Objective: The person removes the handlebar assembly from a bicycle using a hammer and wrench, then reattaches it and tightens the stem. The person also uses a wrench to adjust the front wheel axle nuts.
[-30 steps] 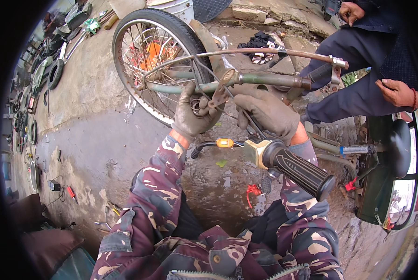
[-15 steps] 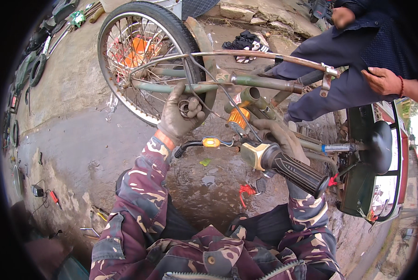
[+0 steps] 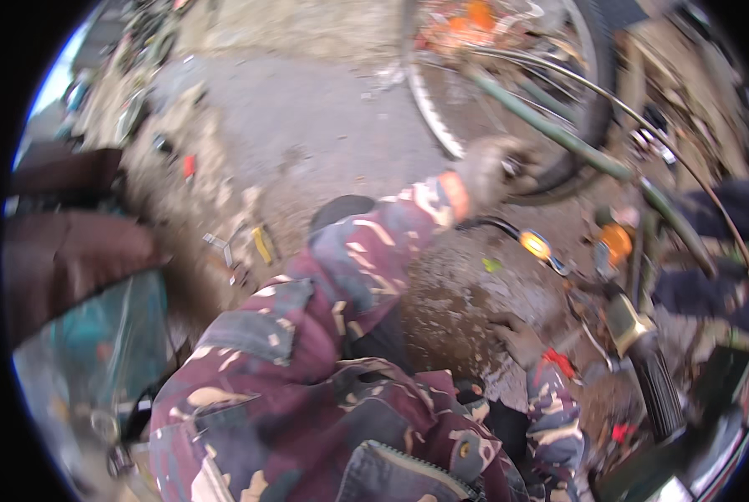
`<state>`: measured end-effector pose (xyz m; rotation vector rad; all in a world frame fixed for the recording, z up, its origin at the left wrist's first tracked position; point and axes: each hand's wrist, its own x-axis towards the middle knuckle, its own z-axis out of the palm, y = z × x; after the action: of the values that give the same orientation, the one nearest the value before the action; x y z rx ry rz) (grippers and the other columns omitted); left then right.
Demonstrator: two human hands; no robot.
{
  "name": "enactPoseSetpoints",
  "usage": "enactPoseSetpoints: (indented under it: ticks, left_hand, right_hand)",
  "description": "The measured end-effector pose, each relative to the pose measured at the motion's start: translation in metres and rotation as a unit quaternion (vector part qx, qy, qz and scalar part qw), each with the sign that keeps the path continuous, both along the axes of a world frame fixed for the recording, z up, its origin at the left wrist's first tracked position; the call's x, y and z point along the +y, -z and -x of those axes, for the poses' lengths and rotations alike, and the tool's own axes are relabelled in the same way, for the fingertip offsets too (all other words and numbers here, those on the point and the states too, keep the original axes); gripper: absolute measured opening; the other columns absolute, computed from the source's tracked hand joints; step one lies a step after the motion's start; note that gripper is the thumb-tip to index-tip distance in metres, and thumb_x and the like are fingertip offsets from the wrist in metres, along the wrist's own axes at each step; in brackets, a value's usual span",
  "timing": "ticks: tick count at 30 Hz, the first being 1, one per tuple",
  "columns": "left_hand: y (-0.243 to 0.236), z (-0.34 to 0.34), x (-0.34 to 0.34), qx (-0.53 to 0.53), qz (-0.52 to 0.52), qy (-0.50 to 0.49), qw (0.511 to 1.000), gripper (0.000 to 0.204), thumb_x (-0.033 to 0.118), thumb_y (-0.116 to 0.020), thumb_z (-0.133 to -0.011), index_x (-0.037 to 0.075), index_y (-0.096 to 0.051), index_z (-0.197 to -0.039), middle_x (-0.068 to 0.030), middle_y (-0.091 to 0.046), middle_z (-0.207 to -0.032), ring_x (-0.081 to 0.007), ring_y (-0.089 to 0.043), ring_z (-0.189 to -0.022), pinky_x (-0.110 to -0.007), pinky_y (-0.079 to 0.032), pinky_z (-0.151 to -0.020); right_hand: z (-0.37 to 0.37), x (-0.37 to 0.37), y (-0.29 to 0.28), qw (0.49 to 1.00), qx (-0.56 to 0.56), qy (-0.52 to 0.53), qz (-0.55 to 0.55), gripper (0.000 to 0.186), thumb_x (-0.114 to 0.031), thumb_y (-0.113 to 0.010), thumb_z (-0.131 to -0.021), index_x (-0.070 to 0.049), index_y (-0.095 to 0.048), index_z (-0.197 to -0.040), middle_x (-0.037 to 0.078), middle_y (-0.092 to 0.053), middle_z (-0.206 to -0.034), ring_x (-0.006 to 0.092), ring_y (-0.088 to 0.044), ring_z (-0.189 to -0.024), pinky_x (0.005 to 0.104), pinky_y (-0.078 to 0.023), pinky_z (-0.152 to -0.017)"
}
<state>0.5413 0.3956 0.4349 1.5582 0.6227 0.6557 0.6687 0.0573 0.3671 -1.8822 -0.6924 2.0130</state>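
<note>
My left hand (image 3: pixel 493 171), in a dirty work glove, is closed around small metal rings (image 3: pixel 511 167), blurred by motion, just beside the wheel (image 3: pixel 602 84). My right hand (image 3: pixel 518 339), also gloved, hangs over the wet ground with its fingers somewhat apart and nothing visible in them. Ahead of it stands a partly dismantled bicycle with a green frame tube (image 3: pixel 558 134) and a rusty curved rod (image 3: pixel 684 151). Near its front are a black handlebar grip (image 3: pixel 659 389), an orange light (image 3: pixel 615 244) and another amber light (image 3: pixel 534 244) on a black-ended lever.
Yellow-handled pliers (image 3: pixel 262 245) and a red-handled tool (image 3: pixel 190 166) lie on the ground at left. A brown cover (image 3: pixel 81 259) over a teal, clear-sided object stands at far left. Another person's dark trouser leg (image 3: pixel 713 293) is behind the bicycle.
The view has swung to the left and blurred. My right hand has let go of the bicycle and come back toward me. My left hand keeps the rings near the wheel.
</note>
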Motion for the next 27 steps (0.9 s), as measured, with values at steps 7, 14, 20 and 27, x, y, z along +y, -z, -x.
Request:
enactPoseSetpoints:
  ticks: [7, 14, 20, 27]
  left_hand:
    - [-0.039, -0.010, 0.008, -0.164, 0.541, -0.014, 0.824, 0.022, 0.020, -0.066, -0.100, 0.004, -0.074, -0.112, -0.0086, -0.073, -0.091, -0.0135, -0.065, -0.066, -0.028, -0.052, -0.053]
    - [-0.040, 0.006, 0.023, -0.172, 0.475, -0.059, 0.861, 0.027, 0.023, -0.065, -0.098, 0.001, -0.075, -0.108, -0.0109, -0.069, -0.085, -0.0170, -0.065, -0.063, -0.031, -0.053, -0.050]
    - [-0.036, 0.023, 0.035, -0.167, 0.432, -0.085, 0.882, 0.027, 0.020, -0.064, -0.095, -0.001, -0.075, -0.108, -0.0148, -0.072, -0.086, -0.0193, -0.068, -0.062, -0.031, -0.057, -0.051]
    - [-0.071, 0.081, 0.076, -0.139, 0.325, -0.072, 0.933, 0.030, 0.026, -0.062, -0.102, 0.000, -0.073, -0.112, -0.0123, -0.074, -0.090, -0.0149, -0.069, -0.064, -0.027, -0.058, -0.054]
  right_hand:
    - [0.038, 0.041, 0.019, 0.994, 0.040, 0.099, 0.017, 0.044, -0.022, -0.060, -0.104, 0.001, -0.055, -0.141, 0.011, -0.070, -0.120, 0.0198, -0.072, -0.092, 0.0288, -0.058, -0.073]
    - [0.092, 0.088, 0.049, 0.989, 0.071, 0.020, -0.131, 0.052, -0.027, -0.058, -0.105, 0.004, -0.052, -0.147, 0.014, -0.069, -0.128, 0.0239, -0.066, -0.117, 0.0343, -0.055, -0.096]
    - [0.123, 0.128, 0.092, 0.877, -0.031, -0.171, -0.449, 0.029, -0.017, -0.064, -0.097, 0.003, -0.060, -0.119, 0.021, -0.063, -0.107, 0.0413, -0.061, -0.105, 0.0463, -0.050, -0.085]
    - [0.137, 0.150, 0.064, 0.927, 0.260, 0.233, -0.140, 0.055, -0.030, -0.053, -0.109, 0.002, -0.045, -0.153, 0.023, -0.057, -0.144, 0.0325, -0.060, -0.129, 0.0395, -0.051, -0.105]
